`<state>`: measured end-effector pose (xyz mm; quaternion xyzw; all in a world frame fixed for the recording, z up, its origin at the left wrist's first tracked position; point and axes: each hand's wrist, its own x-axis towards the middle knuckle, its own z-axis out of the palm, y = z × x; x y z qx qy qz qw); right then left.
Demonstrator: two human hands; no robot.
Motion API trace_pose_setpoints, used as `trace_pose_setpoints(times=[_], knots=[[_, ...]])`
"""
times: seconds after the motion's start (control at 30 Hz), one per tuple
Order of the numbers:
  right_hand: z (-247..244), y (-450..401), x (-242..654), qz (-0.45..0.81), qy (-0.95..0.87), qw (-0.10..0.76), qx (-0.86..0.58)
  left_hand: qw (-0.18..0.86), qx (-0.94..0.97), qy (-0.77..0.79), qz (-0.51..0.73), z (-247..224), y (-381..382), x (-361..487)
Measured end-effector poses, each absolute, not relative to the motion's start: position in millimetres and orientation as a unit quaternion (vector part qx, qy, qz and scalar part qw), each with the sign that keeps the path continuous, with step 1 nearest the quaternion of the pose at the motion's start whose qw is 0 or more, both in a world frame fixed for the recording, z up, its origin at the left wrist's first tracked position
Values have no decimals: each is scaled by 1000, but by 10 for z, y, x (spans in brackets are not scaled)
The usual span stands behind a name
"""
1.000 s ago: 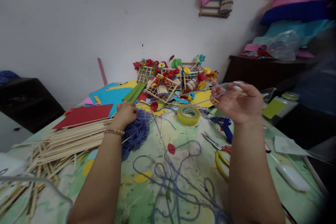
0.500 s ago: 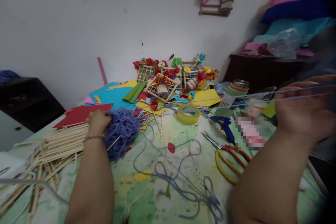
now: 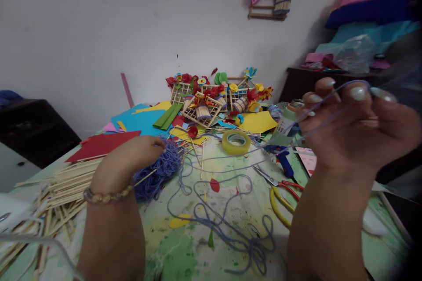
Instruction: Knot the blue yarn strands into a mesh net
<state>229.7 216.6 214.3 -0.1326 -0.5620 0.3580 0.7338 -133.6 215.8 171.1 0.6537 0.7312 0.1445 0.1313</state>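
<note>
My left hand (image 3: 132,158) bends over the left side of a ball of purple yarn (image 3: 158,171); its fingertips are hidden or blurred at the yarn's top. At the right, my right hand (image 3: 352,127) is raised with the palm showing and fingers curled, purple strands running over and between them. Those strands sag back toward the ball. Loose loops of yarn (image 3: 217,224) lie on the table in front. Scissors (image 3: 280,184) with red and yellow handles lie beside my right forearm.
Wooden sticks (image 3: 72,184) are piled at the left by red paper (image 3: 102,145). Yellow tape (image 3: 236,142) lies mid-table, a blue glue gun (image 3: 283,160) to its right. Stick lattices with paper flowers (image 3: 204,101) stand at the back. A bottle (image 3: 286,118) stands at the right.
My right hand has moved left and its fingers have curled. The taut strands have slackened. My left hand has shifted right, over the ball, with its wrist bent.
</note>
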Motion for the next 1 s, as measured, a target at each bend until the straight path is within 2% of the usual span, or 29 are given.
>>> trace_pose_setpoints(times=[0.07, 0.17, 0.3, 0.5, 0.63, 0.77, 0.87, 1.0], knots=[[2175, 2092, 2119, 429, -585, 684, -78, 82, 680, 687, 243, 1826, 2018, -920], [2168, 2009, 1868, 491, -624, 602, -82, 180, 765, 505, 357, 1888, 1877, -421], [2070, 2041, 1642, 519, -664, 523, -126, 328, 785, 379, 365, 1856, 1801, -121], [1939, 2206, 1538, 536, -664, 504, -130, 380, 757, 404, 346, 1842, 1853, -187], [1915, 2289, 1550, 541, -665, 491, -155, 311, 739, 431, 414, 1875, 1895, -329], [1882, 2407, 1650, 510, -693, 479, -172, 158, 676, 502, 516, 1918, 1894, -499], [1877, 2474, 1756, 498, -679, 509, -180, 56, 622, 542, 563, 1951, 1887, -629], [1924, 2428, 1857, 505, -663, 539, -123, 27, 591, 575, 565, 1994, 1890, -718]])
